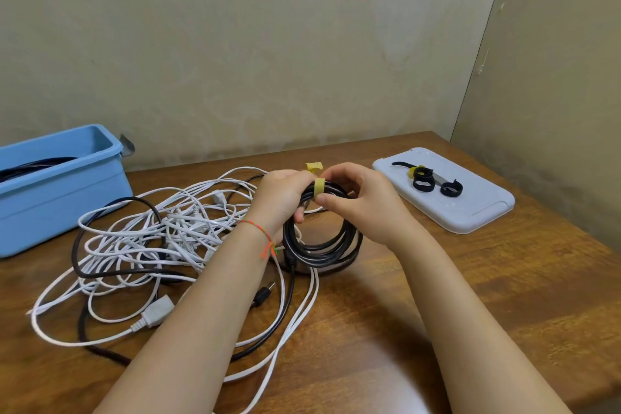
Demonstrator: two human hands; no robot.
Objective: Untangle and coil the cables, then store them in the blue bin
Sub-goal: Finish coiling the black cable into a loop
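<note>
A coiled black cable (322, 245) stands upright on the wooden table, held at its top by both hands. My left hand (282, 198) grips the coil's top from the left. My right hand (363, 202) pinches a yellow strap (318, 186) wrapped around the coil's top; the strap's loose end sticks up behind my fingers. A tangle of white and black cables (158, 239) lies to the left. The blue bin (60, 191) stands at the far left with a black cable inside it.
A pale grey tray (470, 212) at the right holds a few rolled black straps (424, 182) and a yellow one. A white plug (156, 312) and a black plug (263, 294) lie near my left forearm. Walls close off the back and right.
</note>
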